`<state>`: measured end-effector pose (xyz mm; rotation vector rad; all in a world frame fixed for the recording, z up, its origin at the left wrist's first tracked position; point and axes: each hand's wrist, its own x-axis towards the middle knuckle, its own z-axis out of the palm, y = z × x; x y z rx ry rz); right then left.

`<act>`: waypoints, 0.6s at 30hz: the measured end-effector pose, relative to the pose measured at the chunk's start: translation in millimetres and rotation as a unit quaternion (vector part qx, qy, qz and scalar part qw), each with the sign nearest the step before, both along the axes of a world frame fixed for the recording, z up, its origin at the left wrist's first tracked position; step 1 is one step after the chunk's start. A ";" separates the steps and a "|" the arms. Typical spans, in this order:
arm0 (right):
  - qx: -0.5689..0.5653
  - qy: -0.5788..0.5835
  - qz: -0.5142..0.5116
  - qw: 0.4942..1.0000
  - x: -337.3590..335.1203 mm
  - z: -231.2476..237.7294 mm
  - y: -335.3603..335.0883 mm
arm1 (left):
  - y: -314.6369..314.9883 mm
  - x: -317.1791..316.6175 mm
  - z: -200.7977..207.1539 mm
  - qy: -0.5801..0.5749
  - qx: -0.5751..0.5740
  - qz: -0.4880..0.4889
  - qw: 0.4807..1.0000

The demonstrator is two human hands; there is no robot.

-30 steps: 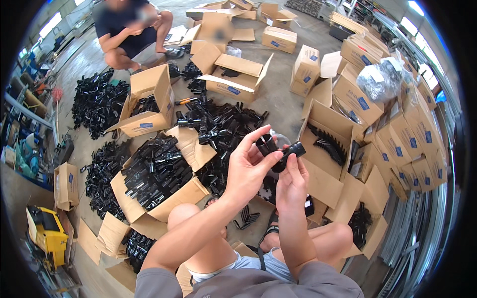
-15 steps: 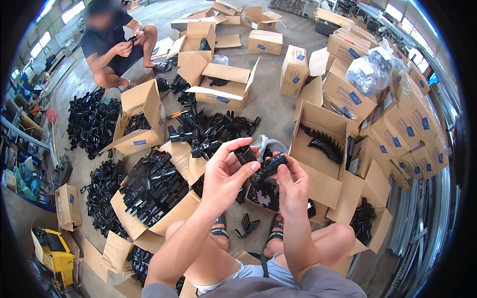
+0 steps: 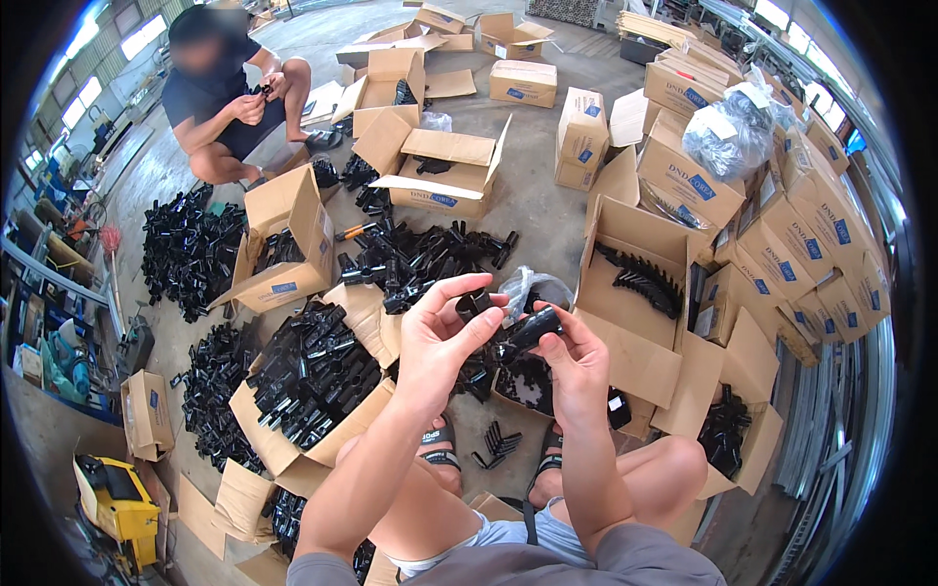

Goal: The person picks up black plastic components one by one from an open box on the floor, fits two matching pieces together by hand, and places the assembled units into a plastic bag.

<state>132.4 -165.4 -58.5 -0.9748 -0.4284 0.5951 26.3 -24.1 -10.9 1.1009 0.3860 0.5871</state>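
In front of me, my left hand and my right hand both grip a glossy black tubular fitting. My left thumb and fingers close round its hollow, open-ended part, while my right thumb and fingers pinch the round tube. Whether it is one piece or two joined pieces, I cannot tell. Just beyond my hands lies a clear plastic bag. On the floor between my feet is a short row of black pieces. To the left, an open carton is heaped with similar black fittings.
Loose fittings lie in piles ahead and left. An open carton on my right holds a row of black parts. Stacked cartons and metal profiles line the right side. Another person squats at the far left, handling a small black part.
My view has shifted slightly. The black fitting has tilted a little in my fingers, so the hollow end at my left hand shows more; both hands keep hold.
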 end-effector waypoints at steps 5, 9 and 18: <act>-0.007 0.008 0.007 1.000 1.0 1.5 0.0 | 1.4 -0.7 -1.0 -0.008 0.060 -0.004 0.998; -0.011 0.022 0.017 1.000 -0.7 4.5 -2.7 | 3.4 -4.9 -3.7 -0.031 0.124 -0.026 0.991; -0.008 0.022 0.021 0.999 -2.0 3.7 -1.1 | -4.2 3.0 -4.2 -0.068 0.131 0.012 0.989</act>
